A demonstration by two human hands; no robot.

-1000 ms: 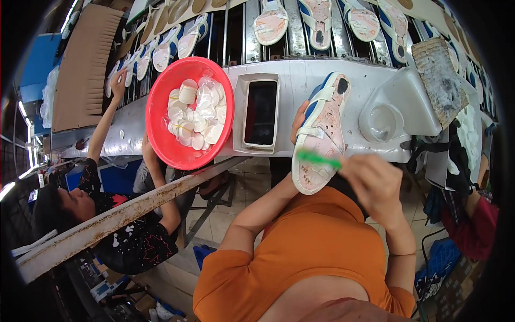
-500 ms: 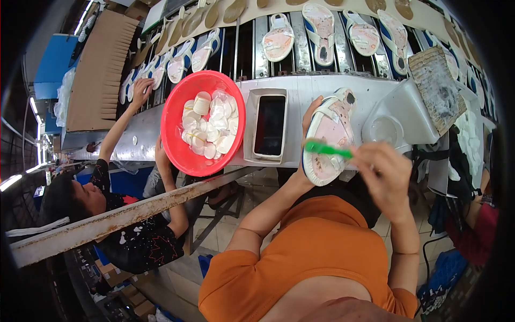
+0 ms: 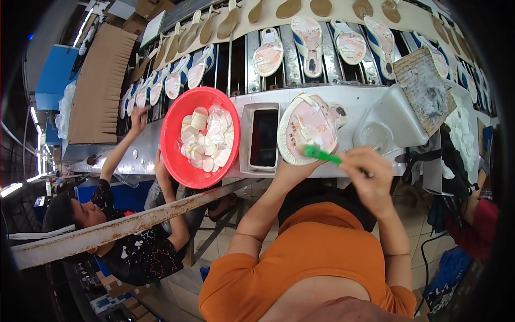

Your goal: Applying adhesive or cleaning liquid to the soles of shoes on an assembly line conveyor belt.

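Observation:
My left hand grips a white sandal from underneath, the fingers mostly hidden behind it. Its pinkish, stained underside faces up, with pale straps wrapped over it and a dark patch at the narrow end. My right hand is closed round the handle of a green brush. The brush head lies over the sandal's wide end, at its near edge; whether the bristles touch it I cannot tell.
Left of the sandal are a white box with a dark inside and a red basin of white discs. A translucent container stands right, beside a fibrous block. Sandals line the metal rollers beyond. A co-worker sits left.
The sandal has turned, its narrow end swinging right, and has shifted left with my left hand. My right hand and the brush have moved slightly left and down.

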